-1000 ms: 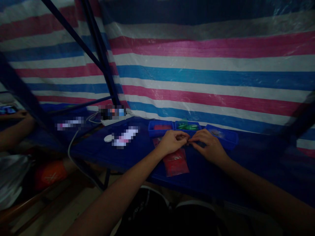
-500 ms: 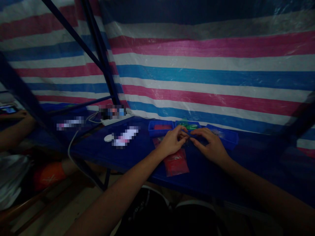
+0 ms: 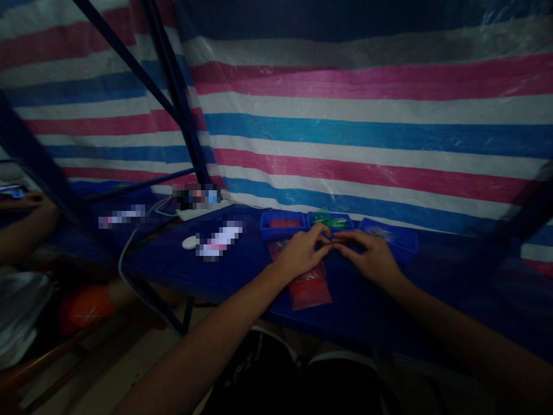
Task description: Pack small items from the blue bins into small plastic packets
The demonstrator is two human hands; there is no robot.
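My left hand [image 3: 306, 249] and my right hand [image 3: 367, 251] meet at the fingertips in front of the blue bins. Both are closed in a pinch on something too small and dark to make out. Beneath my left hand and wrist lie red packets in clear plastic [image 3: 310, 287] on the blue table [image 3: 242, 282]. Just beyond my fingers stands a blue bin [image 3: 311, 228] of green pieces [image 3: 332, 221]. To its left is a bin [image 3: 283, 231] with something red inside, and at the right a tilted bin [image 3: 404, 245] holds small clear items.
A white power strip [image 3: 203, 211] with cables sits at the back left, near a round white object [image 3: 190, 242] and a blurred-out item [image 3: 221, 239]. Blue metal frame bars [image 3: 190, 132] rise at the left. Another person's arm [image 3: 28, 227] shows at far left.
My right hand has moved slightly left, so its fingertips now touch those of my left hand. The bins and the red packets have stayed where they were.
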